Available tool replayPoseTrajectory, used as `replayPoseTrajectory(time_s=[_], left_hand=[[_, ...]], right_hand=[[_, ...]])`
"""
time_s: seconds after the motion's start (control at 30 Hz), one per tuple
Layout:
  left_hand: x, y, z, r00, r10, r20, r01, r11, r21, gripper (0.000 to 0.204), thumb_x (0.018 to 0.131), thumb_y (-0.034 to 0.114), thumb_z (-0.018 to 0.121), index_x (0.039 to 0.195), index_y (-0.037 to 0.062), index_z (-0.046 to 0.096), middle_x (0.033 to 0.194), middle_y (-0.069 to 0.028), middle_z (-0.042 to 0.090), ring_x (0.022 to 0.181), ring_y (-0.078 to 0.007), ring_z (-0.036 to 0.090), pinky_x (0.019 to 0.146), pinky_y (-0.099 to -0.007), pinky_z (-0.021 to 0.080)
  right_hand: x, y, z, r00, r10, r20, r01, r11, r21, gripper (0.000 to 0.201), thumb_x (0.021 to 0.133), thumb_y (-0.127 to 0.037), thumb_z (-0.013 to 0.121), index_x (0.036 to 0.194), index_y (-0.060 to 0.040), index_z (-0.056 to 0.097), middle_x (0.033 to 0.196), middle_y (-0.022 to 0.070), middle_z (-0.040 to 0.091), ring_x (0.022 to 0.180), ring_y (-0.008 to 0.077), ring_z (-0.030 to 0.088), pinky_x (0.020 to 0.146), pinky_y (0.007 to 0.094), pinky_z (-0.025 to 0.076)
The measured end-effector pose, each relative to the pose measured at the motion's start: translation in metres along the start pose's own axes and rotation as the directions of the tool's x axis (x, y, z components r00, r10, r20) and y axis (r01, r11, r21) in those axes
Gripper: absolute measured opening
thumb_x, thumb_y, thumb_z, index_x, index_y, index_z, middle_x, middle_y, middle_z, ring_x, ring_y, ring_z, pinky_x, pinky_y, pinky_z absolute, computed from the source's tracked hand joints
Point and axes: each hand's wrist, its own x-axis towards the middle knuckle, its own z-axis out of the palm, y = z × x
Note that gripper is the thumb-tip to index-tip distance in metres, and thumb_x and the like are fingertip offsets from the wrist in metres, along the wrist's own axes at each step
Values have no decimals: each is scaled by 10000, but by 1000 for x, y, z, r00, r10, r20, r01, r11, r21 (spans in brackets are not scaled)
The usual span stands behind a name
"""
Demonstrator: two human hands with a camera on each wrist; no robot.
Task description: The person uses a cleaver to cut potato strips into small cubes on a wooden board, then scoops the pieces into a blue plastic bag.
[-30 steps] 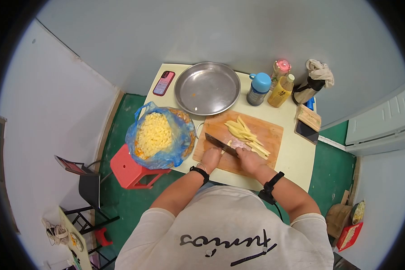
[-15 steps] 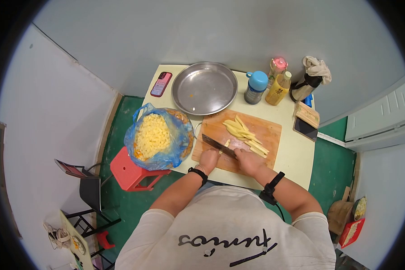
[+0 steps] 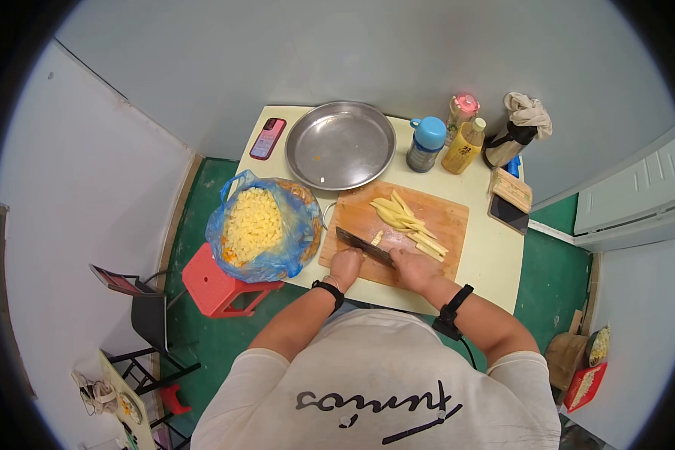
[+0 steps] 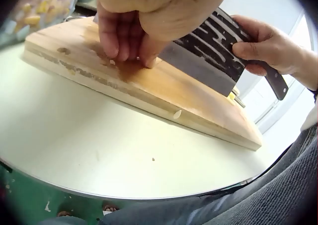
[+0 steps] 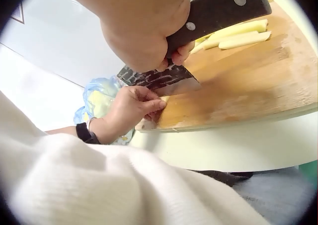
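Along the near edge of the cutting board (image 3: pixel 450 211), a cleaver (image 3: pixel 366 247) is gripped by the right hand (image 3: pixel 415 268), its fingers wrapped round the handle. Just left of the blade, the fingers of the left hand (image 3: pixel 345 266) are bent down onto the board near its near left corner; a pale piece (image 5: pixel 165 100), mostly hidden, is pinched at the thumb tip. Compared with a second ago, both the blade and the left hand have been shifted slightly toward the near edge, and a narrow gap has been opened between the blade and the small cut bits (image 3: pixel 376 238) beyond it.

Farther in, the yellow strips (image 3: pixel 397 214) are left unchanged, spread from the board's middle toward its right edge. By the left edge of the table (image 3: pixel 495 256), yellow cubes (image 3: pixel 253 225) are held in a blue bag (image 3: pixel 298 240). At the far edge, a metal pan (image 3: pixel 341 142) is set, with a phone (image 3: pixel 268 139) laid at the far left corner.
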Motion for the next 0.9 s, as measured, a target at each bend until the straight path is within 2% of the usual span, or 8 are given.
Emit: replayPoseTrajectory(time_s=[0.17,0.23,0.37,0.43,0.57,0.63,0.77,0.9], left_hand=[[1,3,-3,1000,10,27,-10,1000,8,144,764,168,619,731,29,599,740,-153,629,708,-311,631,613,-392,503],[1,3,-5,998,-7,58,5,1000,30,141,765,167,614,738,29,598,729,-150,626,695,-311,630,612,-395,504],[0,3,-3,997,-61,49,61,998,8,141,763,166,612,731,30,598,726,-154,625,681,-319,624,614,-401,503],[1,2,-1,996,-90,24,90,996,-5,172,762,200,640,694,45,610,706,-157,619,667,-318,614,585,-402,485],[-4,1,-5,994,-105,-17,103,990,-96,148,753,186,649,700,52,616,708,-157,617,673,-322,612,591,-408,481],[-5,0,-4,996,-81,-24,79,991,-104,132,752,182,646,713,58,623,713,-150,618,683,-323,610,598,-411,480],[-7,0,-4,997,-70,-18,68,991,-119,165,770,194,616,719,38,603,742,-151,621,695,-320,613,599,-409,491],[-6,2,-4,994,-111,-10,109,990,-92,181,783,196,607,695,38,599,726,-152,618,690,-323,609,596,-413,488]], right_hand=[[-3,2,1,1000,-9,1,9,1000,-5,183,853,-134,475,1020,-60,470,957,150,600,881,327,603,724,431,477],[-1,9,10,992,-79,-94,77,997,-26,171,847,-120,465,1007,-60,466,918,150,598,857,337,600,709,440,474],[-8,27,18,981,-26,-193,41,996,74,148,844,-116,469,980,-59,459,903,165,590,827,352,594,690,450,468],[-13,31,14,973,-9,-229,27,997,78,194,789,-65,501,977,-63,454,905,165,586,817,348,602,670,444,478],[-20,32,19,983,-11,-182,22,998,56,192,779,-59,508,964,-61,457,876,164,586,804,347,602,667,442,477],[-22,35,25,966,-124,-226,128,992,-1,143,820,-105,512,938,-56,448,815,180,590,725,366,597,611,461,464],[-24,38,32,966,-136,-222,141,990,7,155,806,-92,514,943,-52,453,811,182,591,724,359,601,609,461,465],[-23,34,26,983,-101,-155,96,995,-41,169,781,-55,500,947,-49,464,839,179,596,773,356,601,656,442,473]])
